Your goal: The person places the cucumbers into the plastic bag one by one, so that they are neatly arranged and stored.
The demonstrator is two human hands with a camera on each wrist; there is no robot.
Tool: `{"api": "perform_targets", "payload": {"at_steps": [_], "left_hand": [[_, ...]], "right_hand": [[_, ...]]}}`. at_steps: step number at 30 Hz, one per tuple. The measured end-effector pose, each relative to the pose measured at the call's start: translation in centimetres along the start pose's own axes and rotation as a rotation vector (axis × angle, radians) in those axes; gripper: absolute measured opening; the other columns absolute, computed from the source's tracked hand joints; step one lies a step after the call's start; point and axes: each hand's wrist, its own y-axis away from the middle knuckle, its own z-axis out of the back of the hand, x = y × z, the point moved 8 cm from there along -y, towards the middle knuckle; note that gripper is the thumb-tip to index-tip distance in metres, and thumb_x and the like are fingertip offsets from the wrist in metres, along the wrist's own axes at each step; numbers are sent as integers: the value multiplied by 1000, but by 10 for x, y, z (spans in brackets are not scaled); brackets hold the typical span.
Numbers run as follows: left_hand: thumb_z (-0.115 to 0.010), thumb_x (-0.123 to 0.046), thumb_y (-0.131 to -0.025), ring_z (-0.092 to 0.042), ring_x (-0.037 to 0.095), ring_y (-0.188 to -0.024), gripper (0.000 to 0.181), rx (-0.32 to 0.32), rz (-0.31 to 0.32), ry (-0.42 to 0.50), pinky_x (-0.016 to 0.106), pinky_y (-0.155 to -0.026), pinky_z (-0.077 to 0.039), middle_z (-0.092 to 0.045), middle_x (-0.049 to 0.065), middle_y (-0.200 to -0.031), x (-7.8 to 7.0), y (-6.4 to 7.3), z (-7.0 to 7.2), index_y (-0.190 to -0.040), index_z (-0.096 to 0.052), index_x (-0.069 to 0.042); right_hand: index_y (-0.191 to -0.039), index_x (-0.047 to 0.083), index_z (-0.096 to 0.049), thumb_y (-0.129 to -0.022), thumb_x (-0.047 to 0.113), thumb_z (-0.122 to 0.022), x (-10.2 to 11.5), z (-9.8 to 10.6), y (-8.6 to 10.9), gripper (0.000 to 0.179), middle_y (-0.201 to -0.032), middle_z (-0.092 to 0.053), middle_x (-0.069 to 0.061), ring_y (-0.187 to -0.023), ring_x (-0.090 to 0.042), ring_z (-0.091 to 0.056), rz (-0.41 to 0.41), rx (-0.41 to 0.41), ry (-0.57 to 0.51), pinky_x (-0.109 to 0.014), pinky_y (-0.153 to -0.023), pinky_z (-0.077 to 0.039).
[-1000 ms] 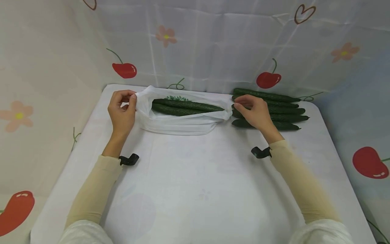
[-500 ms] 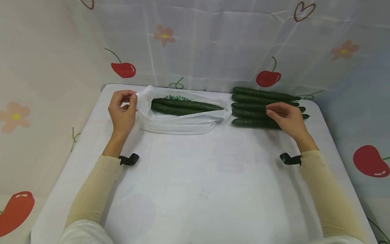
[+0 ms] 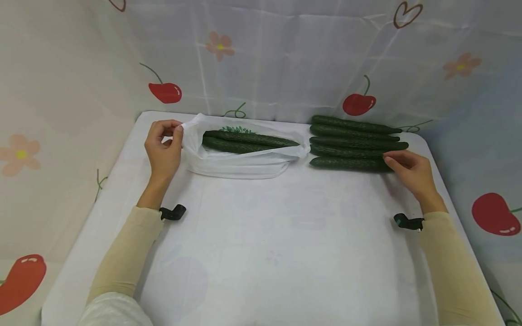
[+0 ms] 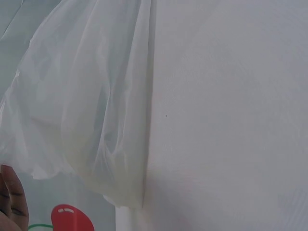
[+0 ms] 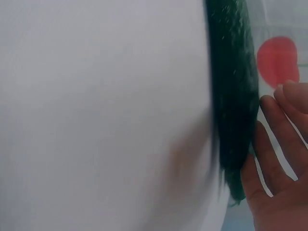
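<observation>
In white bag (image 3: 240, 169): two cucumbers (image 3: 232, 146). On counter (image 3: 261, 244), seemingly outstanding: five cucumbers (image 3: 355, 143). Left hand (image 3: 164, 148) pinches bag; right hand (image 3: 413, 174), unclosed, at nearest cucumber (image 5: 236, 86).

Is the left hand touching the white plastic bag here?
Touching: the head view shows the left hand pinching the white plastic bag at its left edge.

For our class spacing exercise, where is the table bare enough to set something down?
Free: the broad stretch of table between the left sleeve and right sleeve, in front of the bag and cucumber row. Crowded: the back, where bag and row lie close together.
</observation>
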Motion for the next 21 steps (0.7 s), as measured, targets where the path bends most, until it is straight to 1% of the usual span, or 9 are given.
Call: {"api": "perform_targets", "payload": {"at_steps": [5,8,12,14,18,21], "left_hand": [[-64,-6,-104,-56,2,-89,20,1,2,21,14,-63,-45,-59,-17,-102,-10,3,0,-112,-69,10],[-63,-6,-104,-56,2,-89,19,4,1,31,13,-63,-45,-59,-16,-102,-13,4,-1,-112,-69,11],[-63,-5,-103,-57,2,-89,19,-2,-10,38,12,-62,-45,-59,-15,-101,-14,3,0,-111,-69,12],[-64,-5,-103,-57,2,-88,20,-7,-14,36,12,-62,-45,-59,-16,-101,-14,3,0,-110,-69,12],[-64,-5,-103,-56,2,-88,20,-8,-11,38,11,-61,-45,-59,-16,-101,-14,4,-1,-111,-69,12],[-63,-4,-103,-56,2,-88,19,-2,-7,45,11,-62,-45,-59,-15,-102,-13,4,-2,-111,-69,12]], "right_hand": [[-139,4,-69,-104,36,-71,-18,4,2,47,-109,-62,38,-103,16,-58,-32,-9,-65,-1,-83,-43],[-142,8,-68,-103,37,-73,-28,5,4,49,-116,-63,35,-105,15,-59,-65,12,-84,-2,-83,-44],[-147,18,-67,-99,43,-77,-38,3,6,55,-128,-63,30,-110,16,-57,-119,62,-68,-1,-84,-43],[-148,21,-65,-97,45,-78,-40,1,6,58,-132,-62,28,-111,16,-56,-128,86,-53,-1,-84,-42],[-150,24,-63,-95,48,-80,-40,-3,6,62,-132,-59,28,-108,12,-57,-116,111,-12,-3,-83,-42],[-150,26,-63,-95,49,-80,-42,-5,6,63,-130,-56,31,-106,9,-57,-111,120,5,-5,-81,-43]]}}
